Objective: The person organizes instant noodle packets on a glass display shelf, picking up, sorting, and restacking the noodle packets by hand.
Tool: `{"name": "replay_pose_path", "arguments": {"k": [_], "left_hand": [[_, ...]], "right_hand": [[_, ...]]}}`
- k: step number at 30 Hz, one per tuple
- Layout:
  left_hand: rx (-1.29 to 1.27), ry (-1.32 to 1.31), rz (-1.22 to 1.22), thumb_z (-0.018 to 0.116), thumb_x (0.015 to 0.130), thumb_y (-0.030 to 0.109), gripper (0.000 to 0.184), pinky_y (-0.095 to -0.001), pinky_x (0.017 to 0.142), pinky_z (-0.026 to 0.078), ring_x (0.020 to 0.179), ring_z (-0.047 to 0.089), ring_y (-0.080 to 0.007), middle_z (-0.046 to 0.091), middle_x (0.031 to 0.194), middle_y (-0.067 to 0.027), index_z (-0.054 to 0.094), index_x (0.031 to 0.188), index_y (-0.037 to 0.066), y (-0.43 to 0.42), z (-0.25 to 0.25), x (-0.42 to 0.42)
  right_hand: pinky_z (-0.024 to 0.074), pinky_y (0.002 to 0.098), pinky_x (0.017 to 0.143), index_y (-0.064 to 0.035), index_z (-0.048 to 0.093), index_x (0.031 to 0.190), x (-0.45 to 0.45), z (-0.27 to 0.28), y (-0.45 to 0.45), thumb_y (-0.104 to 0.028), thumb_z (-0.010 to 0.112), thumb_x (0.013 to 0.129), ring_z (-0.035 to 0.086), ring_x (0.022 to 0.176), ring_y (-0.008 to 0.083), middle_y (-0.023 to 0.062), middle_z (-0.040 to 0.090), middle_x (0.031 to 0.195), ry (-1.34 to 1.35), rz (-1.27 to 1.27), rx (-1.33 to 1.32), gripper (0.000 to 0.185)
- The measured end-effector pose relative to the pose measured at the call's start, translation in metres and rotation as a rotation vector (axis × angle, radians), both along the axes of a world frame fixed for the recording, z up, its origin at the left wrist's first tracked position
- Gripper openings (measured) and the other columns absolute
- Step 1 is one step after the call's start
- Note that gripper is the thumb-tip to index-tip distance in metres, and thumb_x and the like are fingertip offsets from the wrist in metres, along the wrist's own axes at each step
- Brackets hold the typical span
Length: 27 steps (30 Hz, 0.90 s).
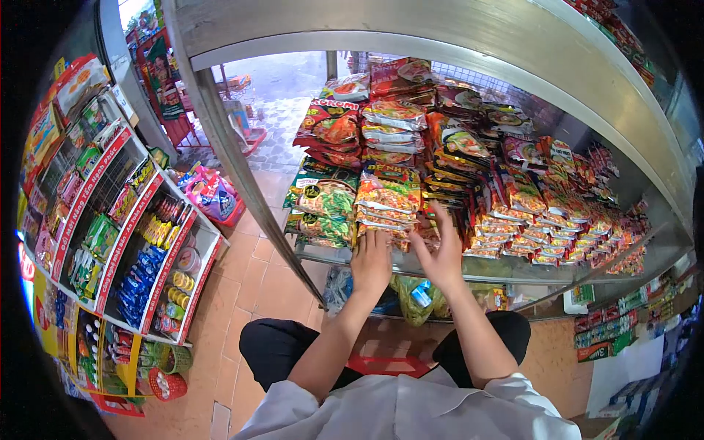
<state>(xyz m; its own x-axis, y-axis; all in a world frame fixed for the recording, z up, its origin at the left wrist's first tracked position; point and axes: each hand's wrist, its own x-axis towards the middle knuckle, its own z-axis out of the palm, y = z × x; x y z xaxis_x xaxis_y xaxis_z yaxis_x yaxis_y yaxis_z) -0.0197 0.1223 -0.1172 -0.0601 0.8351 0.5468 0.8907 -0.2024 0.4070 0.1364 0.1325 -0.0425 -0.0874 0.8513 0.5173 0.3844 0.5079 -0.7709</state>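
My left hand [372, 262] lies with its fingers spread on the front of a stack of orange noodle packets [387, 192] on the cabinet shelf. To its right, my right hand [440, 253] is raised beside the same stack, thumb and fingers apart, with nothing in it. Green noodle packets [323, 196] are piled left of the orange ones. Behind them are red packets [331, 126] and another stack of packets [394, 117]. Dark packets [455, 165] stand just past my right fingers. Many red and yellow packets [521, 220] fill the shelf's right side.
A metal cabinet frame [242, 169] rises on the left and arches overhead. Tiered snack racks [139, 235] stand at the far left, near a pink bag [213, 192]. Plastic bags [414, 297] sit under the shelf. More boxed goods [605, 330] are at the right.
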Motion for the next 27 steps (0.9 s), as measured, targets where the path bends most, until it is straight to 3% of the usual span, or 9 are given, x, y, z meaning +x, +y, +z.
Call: {"name": "replay_pose_path", "arguments": {"k": [2,7,11,12,16,19,22,25,27], "left_hand": [[-0.045,-0.064,-0.051,0.075,0.090,0.018,0.033,-0.0489,0.092,0.051,0.110,0.061,-0.0366,0.058,0.110,-0.0156,0.056,0.115,0.006,-0.019,0.019,0.004],[-0.202,-0.425,-0.382,0.074,0.094,0.018,0.032,-0.0471,0.093,0.052,0.106,0.064,-0.0370,0.063,0.112,-0.0168,0.058,0.118,0.004,-0.055,0.025,0.020],[-0.454,-0.757,-0.573,0.073,0.100,0.020,0.031,-0.0390,0.095,0.055,0.107,0.070,-0.0284,0.071,0.115,-0.0156,0.061,0.121,0.000,-0.069,0.012,0.022],[-0.531,-0.852,-0.638,0.072,0.101,0.020,0.032,-0.0374,0.096,0.055,0.110,0.070,-0.0256,0.072,0.118,-0.0151,0.061,0.123,-0.001,-0.071,0.008,0.022],[-0.573,-0.884,-0.657,0.069,0.104,0.024,0.036,-0.0360,0.098,0.056,0.112,0.070,-0.0233,0.071,0.123,-0.0151,0.061,0.129,-0.001,-0.072,-0.012,0.020],[-0.774,-1.218,-0.653,0.059,0.109,0.041,0.049,-0.0387,0.103,0.054,0.116,0.069,-0.0267,0.069,0.128,-0.0172,0.060,0.136,0.000,-0.075,-0.008,0.020],[-0.960,-1.734,-0.646,0.038,0.106,0.069,0.079,-0.0462,0.115,0.045,0.129,0.060,-0.0295,0.061,0.142,-0.0187,0.053,0.146,0.002,-0.078,0.009,0.020],[-0.915,-2.109,-0.918,0.038,0.108,0.063,0.071,-0.0516,0.118,0.040,0.135,0.057,-0.0298,0.060,0.147,-0.0144,0.052,0.149,0.007,-0.082,0.027,0.018],[-0.805,-2.118,-0.678,0.040,0.109,0.059,0.065,-0.0513,0.118,0.040,0.135,0.057,-0.0285,0.061,0.146,-0.0120,0.053,0.148,0.008,-0.093,0.044,0.027]], "right_hand": [[0.0343,0.0494,0.123,-0.0012,0.049,0.150,0.019,-0.010,-0.009,-0.008,0.071,0.095,0.040,0.151,0.0444,0.0267,0.042,0.161,-0.356,-0.086,0.131,0.060],[0.0296,0.0533,0.126,0.0003,0.042,0.156,0.037,-0.044,0.004,-0.017,0.071,0.097,0.036,0.152,0.0417,0.0245,0.042,0.161,-0.769,-0.161,0.195,0.068],[0.0489,0.0458,0.112,-0.0023,0.066,0.136,0.040,-0.056,0.008,-0.014,0.073,0.094,0.059,0.135,0.0355,0.0188,0.067,0.139,-0.726,-0.278,0.277,0.044],[0.0553,0.0428,0.103,-0.0039,0.074,0.117,0.037,-0.050,0.005,-0.012,0.073,0.093,0.067,0.125,0.0327,0.0148,0.075,0.125,-0.663,-0.335,0.340,0.025],[0.0567,0.0430,0.100,-0.0044,0.075,0.111,0.048,-0.054,-0.011,-0.010,0.073,0.094,0.070,0.121,0.0319,0.0145,0.075,0.124,-0.597,-0.305,0.290,0.018],[0.0586,0.0444,0.097,-0.0036,0.074,0.104,0.054,-0.044,-0.036,-0.006,0.074,0.092,0.073,0.115,0.0333,0.0155,0.076,0.120,-0.480,-0.274,0.300,0.012],[0.0583,0.0465,0.097,-0.0019,0.072,0.103,0.051,-0.007,-0.073,-0.003,0.074,0.091,0.072,0.117,0.0358,0.0170,0.076,0.119,-0.469,-0.191,0.318,0.013],[0.0529,0.0478,0.108,-0.0012,0.071,0.107,0.044,0.039,-0.114,-0.002,0.074,0.085,0.067,0.126,0.0362,0.0178,0.072,0.129,-0.612,-0.011,0.259,0.022],[0.0496,0.0489,0.113,-0.0025,0.072,0.111,0.038,0.041,-0.127,-0.006,0.075,0.085,0.065,0.129,0.0336,0.0165,0.071,0.130,-0.673,0.054,0.281,0.026]]}}
